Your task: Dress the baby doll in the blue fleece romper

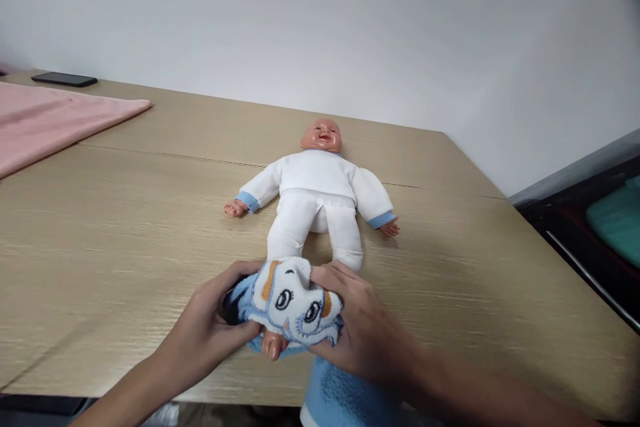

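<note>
A baby doll (320, 177) lies on its back on the table, head away from me, in a white long-sleeved top with blue cuffs and white leg coverings. Both my hands are around a bunched blue and white fleecy garment (295, 300) with an embroidered cartoon face, at the doll's feet. My left hand (213, 317) grips its left side, thumb in front. On the other side, my right hand (357, 317) closes over the cloth. One bare doll foot (273, 345) pokes out below the embroidery. Another blue part of the garment (345, 390) hangs over the table's near edge.
The wooden table (150, 240) reaches back to a white wall (280, 27). A pink cloth (60, 120) lies at the left, with a dark phone (65, 79) behind it. Beyond the right edge is a black object with a teal part (617, 217).
</note>
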